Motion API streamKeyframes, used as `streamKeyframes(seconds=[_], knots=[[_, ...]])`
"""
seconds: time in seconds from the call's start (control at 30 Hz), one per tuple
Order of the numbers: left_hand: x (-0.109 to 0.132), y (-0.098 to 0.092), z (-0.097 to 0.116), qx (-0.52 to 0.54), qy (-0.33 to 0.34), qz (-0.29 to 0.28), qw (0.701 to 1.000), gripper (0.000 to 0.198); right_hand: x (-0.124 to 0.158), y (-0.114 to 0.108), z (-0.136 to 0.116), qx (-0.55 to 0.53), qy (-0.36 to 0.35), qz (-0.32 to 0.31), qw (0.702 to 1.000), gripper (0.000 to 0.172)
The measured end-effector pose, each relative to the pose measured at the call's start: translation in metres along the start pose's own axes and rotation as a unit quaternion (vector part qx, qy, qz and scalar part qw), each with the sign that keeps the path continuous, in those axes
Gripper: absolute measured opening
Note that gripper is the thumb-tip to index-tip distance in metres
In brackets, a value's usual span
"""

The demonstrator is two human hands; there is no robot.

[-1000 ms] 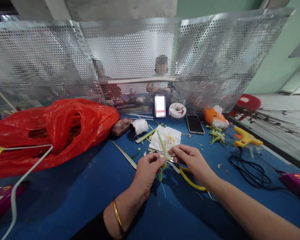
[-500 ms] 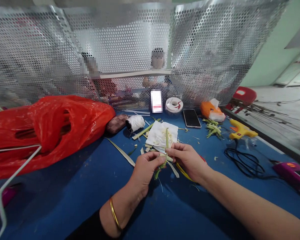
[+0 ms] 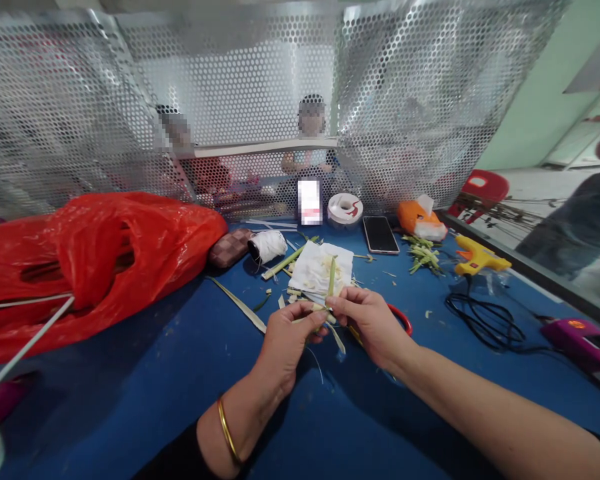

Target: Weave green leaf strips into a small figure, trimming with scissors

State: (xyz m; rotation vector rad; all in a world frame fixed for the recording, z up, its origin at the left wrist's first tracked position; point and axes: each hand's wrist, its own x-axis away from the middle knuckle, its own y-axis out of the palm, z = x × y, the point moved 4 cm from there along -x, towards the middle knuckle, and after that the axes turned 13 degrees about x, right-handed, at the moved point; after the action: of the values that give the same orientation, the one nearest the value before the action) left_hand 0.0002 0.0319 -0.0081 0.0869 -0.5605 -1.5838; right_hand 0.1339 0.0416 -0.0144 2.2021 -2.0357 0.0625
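My left hand (image 3: 296, 333) is closed, thumb against fingers, on a small pale green piece of plant strip whose lower part is hidden. Close beside it, my right hand (image 3: 367, 320) pinches a narrow green leaf strip (image 3: 332, 275) that stands up from the fingertips. The two hands almost meet at the strip's base. Just beyond them lies a white paper sheet (image 3: 307, 267) with pale shavings on it. Scissors with a red handle (image 3: 401, 320) lie partly under my right hand. Loose strips and cut bits surround the sheet, including a long pale strip (image 3: 237, 302).
A red plastic bag (image 3: 175, 233) fills the left side. Behind the sheet are a thread spool (image 3: 270, 247), a ribbon roll (image 3: 345, 209) and a phone (image 3: 380, 235). At right lie green woven pieces (image 3: 423, 255), a yellow glue gun (image 3: 483, 257) and its black cable (image 3: 485, 323).
The green bundle that hung below my left fingers is now out of sight in the hand. The upright strip stays in my right fingers. A person has come into view at far right.
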Motion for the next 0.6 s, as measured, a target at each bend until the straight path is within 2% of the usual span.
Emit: streamKeyframes(seconds=[0.1, 0.17, 0.2, 0.23, 0.27, 0.33, 0.37, 0.4, 0.47, 0.6], knots=[[-0.002, 0.000, -0.002, 0.031, -0.038, -0.018, 0.999, 0.025, -0.002, -0.002, -0.008, 0.043, -0.002, -0.018, 0.999, 0.033], [-0.003, -0.001, -0.001, 0.057, -0.051, -0.014, 0.997, 0.029, -0.004, -0.008, -0.020, 0.130, -0.019, -0.055, 0.990, 0.028], [-0.004, -0.002, -0.001, 0.069, -0.051, -0.008, 0.996, 0.029, -0.004, -0.014, -0.027, 0.202, -0.036, -0.073, 0.976, 0.025], [-0.004, -0.003, 0.000, 0.081, -0.051, -0.004, 0.995, 0.029, -0.004, -0.021, -0.034, 0.293, -0.060, -0.090, 0.950, 0.021], [-0.005, -0.003, 0.000, 0.091, -0.051, 0.001, 0.995, 0.029, -0.003, -0.029, -0.040, 0.407, -0.095, -0.093, 0.904, 0.015], [-0.005, -0.004, 0.000, 0.108, -0.054, 0.005, 0.993, 0.028, 0.000, -0.047, -0.046, 0.626, -0.133, -0.050, 0.767, 0.012], [-0.006, -0.005, 0.000, 0.114, -0.056, 0.007, 0.992, 0.028, 0.002, -0.054, -0.044, 0.687, -0.133, -0.047, 0.712, 0.018], [-0.006, -0.006, 0.000, 0.119, -0.058, 0.009, 0.991, 0.027, 0.003, -0.058, -0.040, 0.725, -0.130, -0.056, 0.674, 0.024], [-0.006, -0.007, 0.000, 0.128, -0.064, 0.013, 0.990, 0.027, 0.006, -0.061, -0.029, 0.754, -0.128, -0.086, 0.638, 0.038], [-0.005, -0.009, 0.003, 0.131, -0.071, 0.011, 0.989, 0.028, 0.008, -0.051, -0.015, 0.765, -0.143, -0.115, 0.617, 0.059]])
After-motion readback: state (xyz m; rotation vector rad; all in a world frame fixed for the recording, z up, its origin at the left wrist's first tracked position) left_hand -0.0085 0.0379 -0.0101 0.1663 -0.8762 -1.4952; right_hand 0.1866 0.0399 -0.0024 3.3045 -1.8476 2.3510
